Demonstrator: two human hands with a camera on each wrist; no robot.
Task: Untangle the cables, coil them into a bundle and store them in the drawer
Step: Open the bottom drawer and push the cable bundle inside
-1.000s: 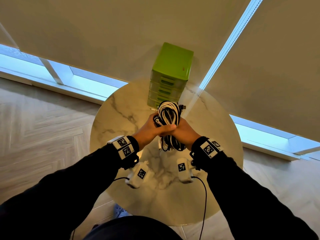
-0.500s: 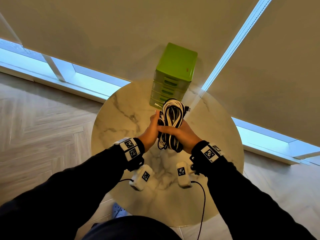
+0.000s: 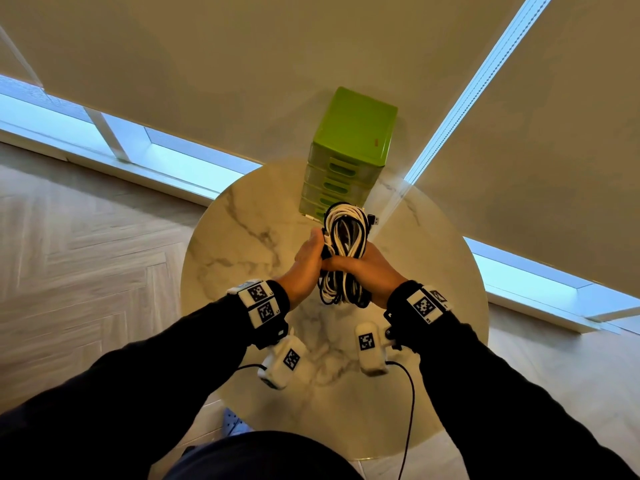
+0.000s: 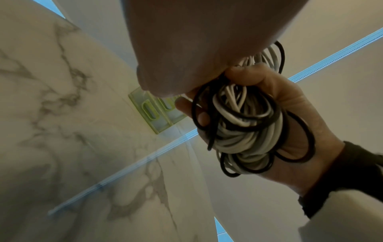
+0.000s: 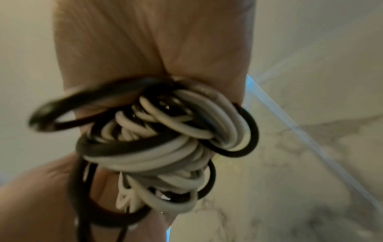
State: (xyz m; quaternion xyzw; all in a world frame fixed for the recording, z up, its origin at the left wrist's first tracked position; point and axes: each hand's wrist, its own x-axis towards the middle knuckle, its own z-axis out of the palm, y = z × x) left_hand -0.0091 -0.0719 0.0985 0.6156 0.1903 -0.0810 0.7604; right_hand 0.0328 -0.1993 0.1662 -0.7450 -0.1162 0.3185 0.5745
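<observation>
A coiled bundle of black and white cables (image 3: 346, 233) is held upright above the round marble table (image 3: 242, 237), just in front of the green drawer unit (image 3: 349, 143). My right hand (image 3: 360, 268) grips the bundle round its middle; in the left wrist view its thumb and fingers (image 4: 290, 106) wrap the coil (image 4: 244, 131). My left hand (image 3: 308, 258) lies against the bundle's left side with its fingers fairly straight. All drawers (image 4: 151, 113) look shut. In the right wrist view the loops (image 5: 165, 147) hang blurred below my palm (image 5: 155, 41).
The drawer unit stands at the table's far edge against drawn window blinds (image 3: 207, 81). Herringbone wood floor (image 3: 86, 254) surrounds the table. A thin black lead (image 3: 410, 393) hangs from the right wrist camera. A blue slipper (image 3: 233, 422) shows under the near edge.
Both hands carried the bundle forward, nearer the green drawers. The left hand went from clutching the coil to lying along its side; the right hand kept its grip.
</observation>
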